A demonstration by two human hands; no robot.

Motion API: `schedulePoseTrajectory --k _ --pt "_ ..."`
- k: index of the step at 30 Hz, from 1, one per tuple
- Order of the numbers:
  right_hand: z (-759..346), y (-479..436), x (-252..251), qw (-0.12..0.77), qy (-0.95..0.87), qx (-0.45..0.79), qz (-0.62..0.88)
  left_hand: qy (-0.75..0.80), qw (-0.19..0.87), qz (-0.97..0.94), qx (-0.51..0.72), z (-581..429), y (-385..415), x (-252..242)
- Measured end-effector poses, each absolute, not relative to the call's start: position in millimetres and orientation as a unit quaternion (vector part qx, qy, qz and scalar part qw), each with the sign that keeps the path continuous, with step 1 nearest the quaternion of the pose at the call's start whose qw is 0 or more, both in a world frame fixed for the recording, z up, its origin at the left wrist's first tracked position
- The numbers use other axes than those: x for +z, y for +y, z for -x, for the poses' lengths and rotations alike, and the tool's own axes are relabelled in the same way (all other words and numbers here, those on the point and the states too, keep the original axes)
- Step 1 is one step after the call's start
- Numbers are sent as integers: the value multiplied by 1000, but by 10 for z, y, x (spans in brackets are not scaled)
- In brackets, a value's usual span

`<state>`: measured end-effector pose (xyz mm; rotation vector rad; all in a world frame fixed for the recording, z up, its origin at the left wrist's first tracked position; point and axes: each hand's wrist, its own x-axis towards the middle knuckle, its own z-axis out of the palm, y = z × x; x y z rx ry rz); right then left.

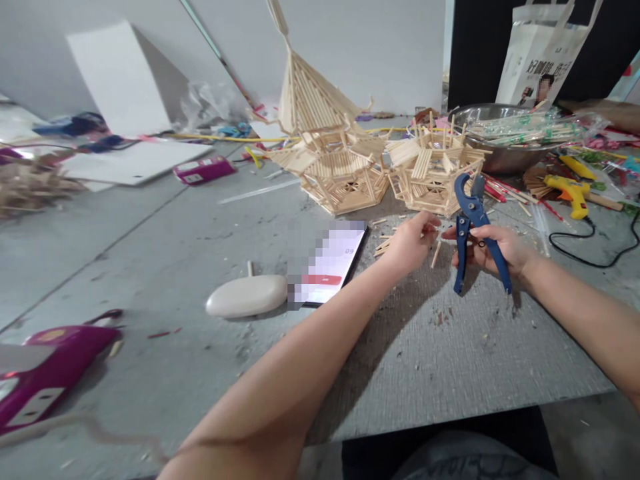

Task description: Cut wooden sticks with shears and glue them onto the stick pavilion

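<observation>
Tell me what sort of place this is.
Most likely a hobby or craft workbench for model building: stick-built pagoda models stand on the grey table, a yellow glue gun lies nearby, and the right hand holds a blue cutter.

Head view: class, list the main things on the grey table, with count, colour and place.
tall roofed wooden stick model: one, pale wood, back centre
low wooden stick model: one, pale wood, right of it
round metal bowl: one, silver, back right
yellow plastic glue gun: one, yellow, far right
flat black phone: one, black, centre
smooth oval white object: one, white, left of phone
blue-handled metal cutter: one, blue, in right hand
left hand: one, fingers beside loose short wooden sticks
right hand: one, fingers wrapped round cutter
</observation>
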<state>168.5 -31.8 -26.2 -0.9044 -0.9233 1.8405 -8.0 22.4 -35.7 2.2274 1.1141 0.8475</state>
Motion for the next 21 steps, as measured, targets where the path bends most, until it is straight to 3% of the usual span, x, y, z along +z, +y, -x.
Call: schedulePoseTrajectory --k 9,21 --pt "-1650 -348 -271 408 -371 756 354 374 300 -808 342 42 230 -449" --pt "-1614 -363 -237 429 -313 776 341 376 240 -838 314 72 211 -449"
